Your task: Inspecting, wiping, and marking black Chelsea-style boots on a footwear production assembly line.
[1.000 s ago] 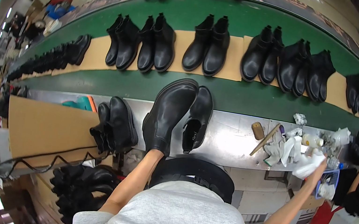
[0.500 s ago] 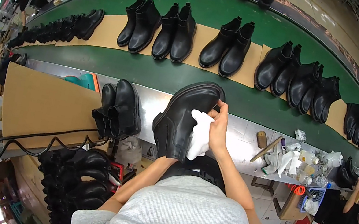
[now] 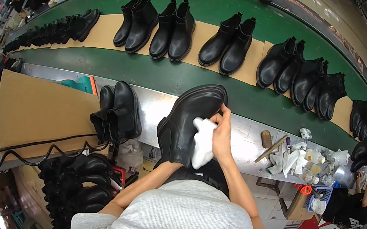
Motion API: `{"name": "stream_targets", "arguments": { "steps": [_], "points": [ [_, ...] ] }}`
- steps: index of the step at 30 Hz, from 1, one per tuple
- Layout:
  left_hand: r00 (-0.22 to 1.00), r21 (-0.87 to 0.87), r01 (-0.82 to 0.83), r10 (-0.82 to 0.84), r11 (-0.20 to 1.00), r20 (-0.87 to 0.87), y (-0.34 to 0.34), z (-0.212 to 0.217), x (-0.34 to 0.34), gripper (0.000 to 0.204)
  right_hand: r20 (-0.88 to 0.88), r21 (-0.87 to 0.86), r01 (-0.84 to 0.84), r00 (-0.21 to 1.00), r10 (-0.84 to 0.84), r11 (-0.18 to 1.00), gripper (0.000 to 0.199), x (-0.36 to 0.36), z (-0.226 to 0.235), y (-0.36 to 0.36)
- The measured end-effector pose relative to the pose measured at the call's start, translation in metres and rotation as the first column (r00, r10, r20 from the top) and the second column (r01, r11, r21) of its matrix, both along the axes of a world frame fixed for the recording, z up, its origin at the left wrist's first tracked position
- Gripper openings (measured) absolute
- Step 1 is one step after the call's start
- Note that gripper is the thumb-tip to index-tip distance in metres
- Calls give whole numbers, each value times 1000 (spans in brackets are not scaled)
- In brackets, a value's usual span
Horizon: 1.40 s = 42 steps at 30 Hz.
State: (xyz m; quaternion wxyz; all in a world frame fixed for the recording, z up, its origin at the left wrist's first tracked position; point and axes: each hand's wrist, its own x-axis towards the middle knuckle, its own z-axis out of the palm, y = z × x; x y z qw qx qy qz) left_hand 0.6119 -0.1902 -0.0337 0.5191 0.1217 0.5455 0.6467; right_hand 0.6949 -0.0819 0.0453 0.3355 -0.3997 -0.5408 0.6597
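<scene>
A black ankle boot (image 3: 188,110) is held up in front of me, toe pointing away and opening toward me. My left hand (image 3: 169,166) goes in at the boot's opening and holds it up; only the wrist shows, the fingers are hidden. At the boot's right side, my right hand (image 3: 222,140) is closed on a white cloth (image 3: 202,148). Its fingertips touch the upper near the toe, and the cloth hangs down along the shaft. To the left, a pair of black boots (image 3: 121,111) stands on the metal bench (image 3: 158,103).
Boots in pairs (image 3: 227,44) line cardboard strips on the green conveyor (image 3: 152,70). Gloves (image 3: 289,161), bottles (image 3: 314,157) and a brush (image 3: 266,138) lie right on the bench. A cardboard sheet (image 3: 42,115) and coiled cable (image 3: 57,144) are left. Another person (image 3: 352,208) reaches toward boots at far right.
The white cloth has shifted slightly down against the boot, still in my right hand. At far right, the other person's arm has moved up to a boot by the conveyor.
</scene>
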Motion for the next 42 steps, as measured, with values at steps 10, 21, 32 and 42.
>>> {"name": "stream_targets", "arguments": {
  "steps": [10, 21, 32, 42],
  "points": [
    [953, 0, 105, -100, 994, -287, 21, 49, 7, 53, -41, -24, 63, 997, -64, 998, 52, -2, -11, 6],
    [954, -71, -1, -21, 997, -299, 19, 41, 13, 45, 64, 156, -3, 998, -7, 988, 61, 4, -22, 8],
    [999, -116, -41, 42, 992, 10, 26, 61, 18, 49, 120, 194, -2, 992, -22, 981, 56, 6, -19, 6],
    [987, -76, -120, 127, 990, 95, 27, 44, 11, 45, 288, 404, 1, 949, -128, 915, 63, 3, -12, 7]
  ]
}}
